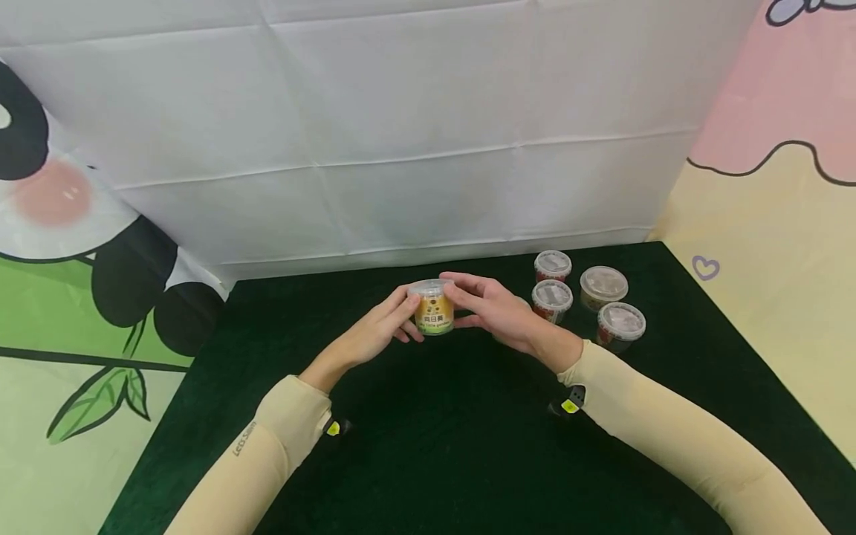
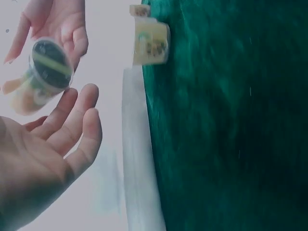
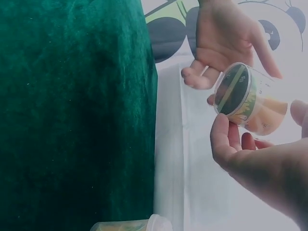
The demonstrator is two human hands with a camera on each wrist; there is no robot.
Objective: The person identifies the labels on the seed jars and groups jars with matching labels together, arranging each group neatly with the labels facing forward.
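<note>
A small clear plastic cup (image 1: pixel 435 310) with a yellow label and a transparent lid is up off the table at mid-view. My left hand (image 1: pixel 374 331) grips its left side, thumb near the lid. From the right, my right hand (image 1: pixel 503 316) holds the other side, its thumb also near the rim. Both wrist views show the cup (image 3: pixel 252 98) tilted in the picture, its dark base with a light green stripe facing the camera. In the left wrist view the cup (image 2: pixel 50 65) is blurred, and its contents cannot be made out.
Several lidded cups stand at the back right of the dark green table (image 1: pixel 428 446): two red-labelled cups (image 1: pixel 552 297), a wider tub (image 1: pixel 604 284) and another cup (image 1: pixel 621 323). A white cloth (image 1: pixel 401 148) hangs behind. Cartoon-printed walls flank both sides.
</note>
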